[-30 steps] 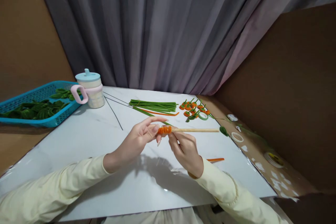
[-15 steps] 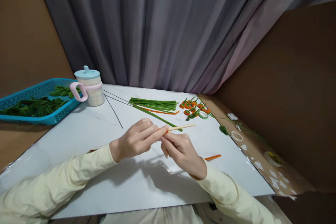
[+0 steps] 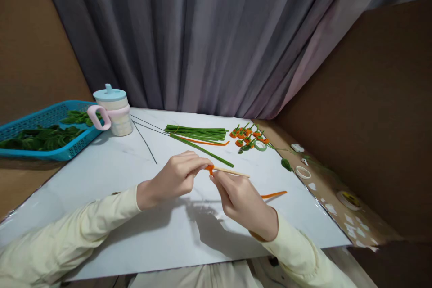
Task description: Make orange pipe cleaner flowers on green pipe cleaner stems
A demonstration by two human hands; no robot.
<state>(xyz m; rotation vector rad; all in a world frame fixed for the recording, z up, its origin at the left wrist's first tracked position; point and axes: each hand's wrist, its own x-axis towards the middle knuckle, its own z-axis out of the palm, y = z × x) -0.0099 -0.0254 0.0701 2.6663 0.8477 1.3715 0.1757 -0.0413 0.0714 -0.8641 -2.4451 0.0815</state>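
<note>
Over the middle of the table, my left hand [image 3: 180, 175] is closed, its fingertips pinching the orange pipe cleaner [image 3: 210, 169] where it bends round a thin wooden stick [image 3: 232, 171]. The bare end of the stick points right, passing behind the knuckles of my right hand [image 3: 241, 195]. That hand is closed too, thumb and finger pinching the pipe cleaner just below the stick. An orange length sticks out behind my right wrist; whether it is the same piece is hidden. Beyond my hands lies a single green pipe cleaner [image 3: 202, 150].
Behind it lie a bundle of green pipe cleaners [image 3: 199, 132] and several small orange pieces with green stems [image 3: 248, 134]. A green tape roll [image 3: 260, 146] sits beside them. At left stand a lidded cup [image 3: 119, 117] and a blue basket [image 3: 74, 148] of green pieces. White scraps [image 3: 351, 222] lie at right.
My hands have moved slightly apart, baring the orange bend between them. My right hand has shifted right and down, and the stick's free end has tipped downward.
</note>
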